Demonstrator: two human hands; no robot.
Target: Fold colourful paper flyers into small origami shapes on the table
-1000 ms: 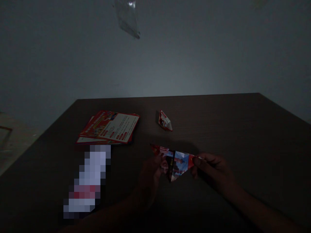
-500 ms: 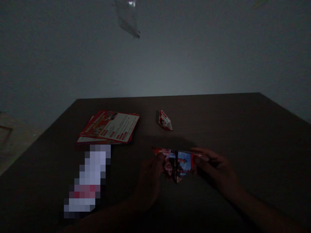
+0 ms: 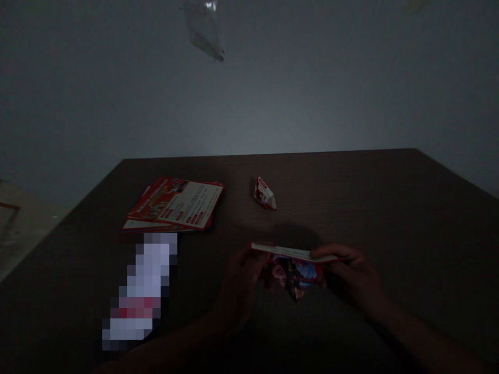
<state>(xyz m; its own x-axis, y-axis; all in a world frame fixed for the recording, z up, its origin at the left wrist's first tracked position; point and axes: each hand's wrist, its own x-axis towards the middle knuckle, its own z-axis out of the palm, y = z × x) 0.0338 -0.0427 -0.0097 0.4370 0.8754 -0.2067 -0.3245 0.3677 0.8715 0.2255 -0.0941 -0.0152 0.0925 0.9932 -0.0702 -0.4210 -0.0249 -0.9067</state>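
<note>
A partly folded printed paper sheet (image 3: 298, 275) is held just above the near part of the table, its picture side showing a figure and blue sky. Along its top runs a white folded edge with a red border. My left hand (image 3: 244, 280) pinches the left end of the sheet, and my right hand (image 3: 349, 267) grips the right end between thumb and fingers. Beyond my hands, a small folded paper piece (image 3: 265, 195), red and white, stands tilted on the table. The fingers under the sheet are dark and partly hidden.
On the dark wooden table (image 3: 351, 197), a stack of red and white printed sheets (image 3: 179, 202) lies at the left. A pixelated, pale, long object (image 3: 144, 285) is nearer me, below the stack. Behind stands a wall (image 3: 304, 93) with a clear plastic pouch (image 3: 205, 31) on it.
The paper sheet has tipped, so its white folded upper edge now shows and its lower point has shifted slightly right. Both hands keep hold of it.
</note>
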